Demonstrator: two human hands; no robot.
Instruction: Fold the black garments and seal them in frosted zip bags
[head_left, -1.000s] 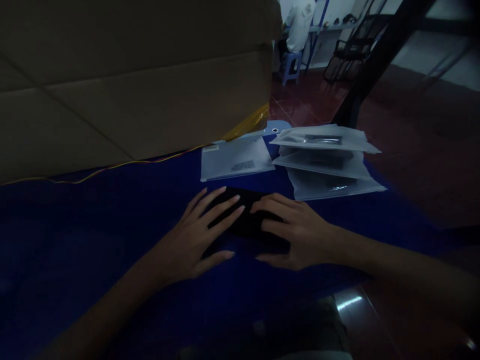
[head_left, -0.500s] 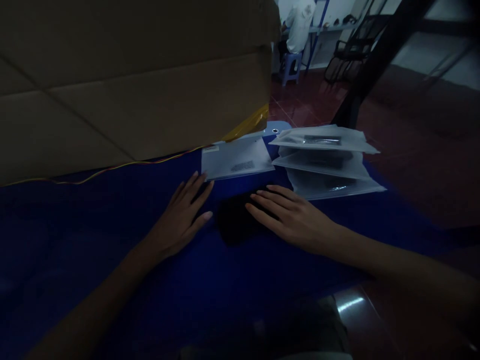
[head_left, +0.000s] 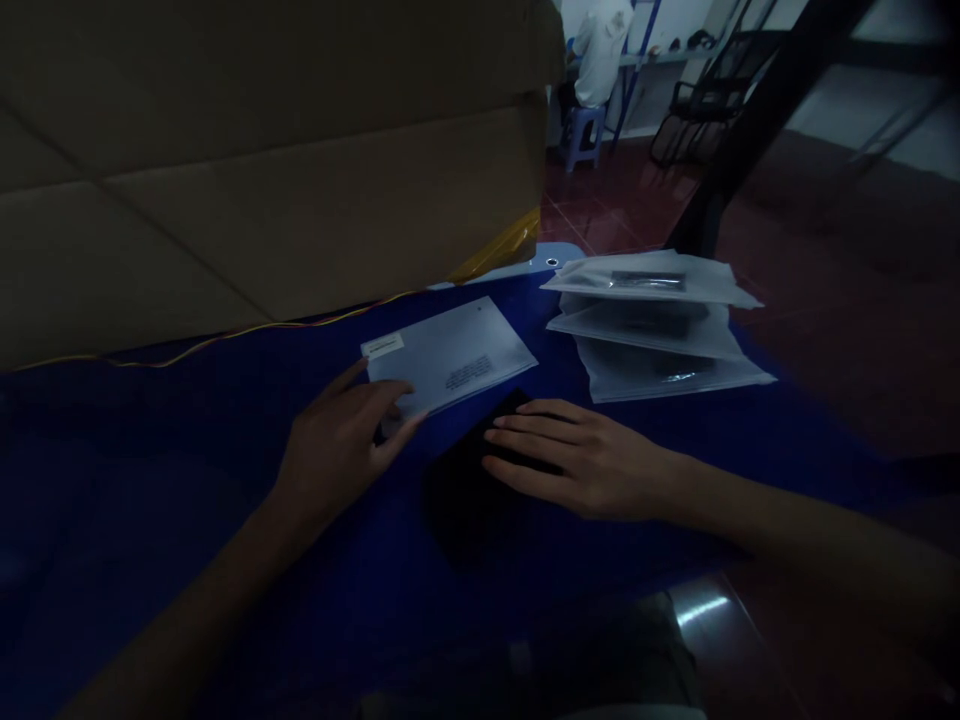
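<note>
A flat, frosted white plastic bag (head_left: 450, 350) with a label and small print lies tilted on the blue tabletop. My left hand (head_left: 341, 435) has its near left corner between thumb and fingers. Just in front of it rests a flat black object (head_left: 469, 500), too dark to make out in detail. My right hand (head_left: 562, 455) lies flat on the right part of this object, fingers stretched out and slightly spread.
Several similar frosted bags (head_left: 652, 325) with dark contents are piled at the right. A large cardboard box (head_left: 322, 210) stands behind, with a yellow-red wire (head_left: 195, 345) along its base. Farther off, a person (head_left: 600, 50) sits on a blue stool (head_left: 581, 135) near a black chair (head_left: 712, 95).
The single bag has come nearer and to the left, turning a little, with my left fingers closing at its corner. My right hand and the black object have shifted toward me.
</note>
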